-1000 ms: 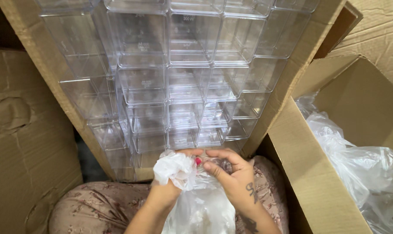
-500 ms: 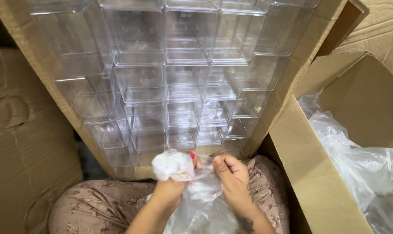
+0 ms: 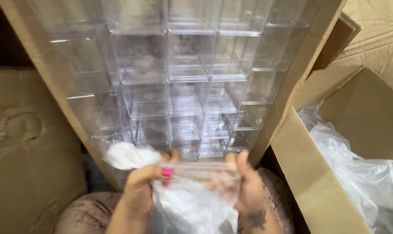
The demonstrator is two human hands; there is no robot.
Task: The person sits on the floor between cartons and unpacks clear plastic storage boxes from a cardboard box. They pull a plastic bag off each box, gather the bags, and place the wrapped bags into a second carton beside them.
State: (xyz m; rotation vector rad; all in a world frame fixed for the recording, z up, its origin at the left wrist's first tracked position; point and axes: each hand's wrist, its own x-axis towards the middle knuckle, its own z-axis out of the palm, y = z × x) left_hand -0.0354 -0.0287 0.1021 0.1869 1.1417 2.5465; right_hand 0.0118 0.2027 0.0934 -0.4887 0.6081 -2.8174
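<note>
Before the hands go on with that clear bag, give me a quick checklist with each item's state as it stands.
1. Left hand grips the bag: ok.
2. Right hand grips the bag: ok.
3. Bag's top edge stretched between both hands: ok.
4. Bag mouth open: cannot tell, blurred.
5. Clear boxes stacked in the carton ahead, apart from the hands: ok.
6. Side carton holds more bags: ok.

left hand grips white wad and bag | right hand pulls bag's edge | clear boxes stacked in carton behind | right carton holds plastic
</note>
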